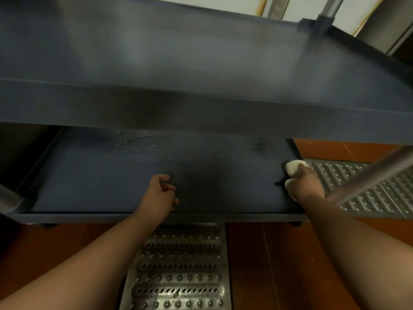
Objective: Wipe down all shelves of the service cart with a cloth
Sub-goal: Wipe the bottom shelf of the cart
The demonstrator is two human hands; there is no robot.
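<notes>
My right hand (305, 184) is closed around a white, soft, bunched cloth (294, 167), which bulges out past my knuckles and again under my palm. It sits at the far right end of the lower dark blue plastic shelf (100, 175) of the service cart, just beside the raised right rim. My left hand (159, 193) hovers or rests over the same shelf, well to the left of the cloth, fingers loosely curled and holding nothing.

I judge the cloth light and limp; wadded like this it should give under pressure and mould to the shelf, so gripping it as a ball in the palm suits scrubbing, while spreading it flat would cover more surface. If damp, it could drag a little.

The shelf is a shallow tray with a low lip. Beyond my left hand, toward the back, its surface shows a pale, patchy smear, perhaps moisture or residue; nothing else lies in it. Above both hands, the upper dark blue tray shelf (201, 63) carries nothing I can see. Below my wrists, perforated metal drain grates (181, 265) lie in the reddish tiled floor (279, 253).
</notes>
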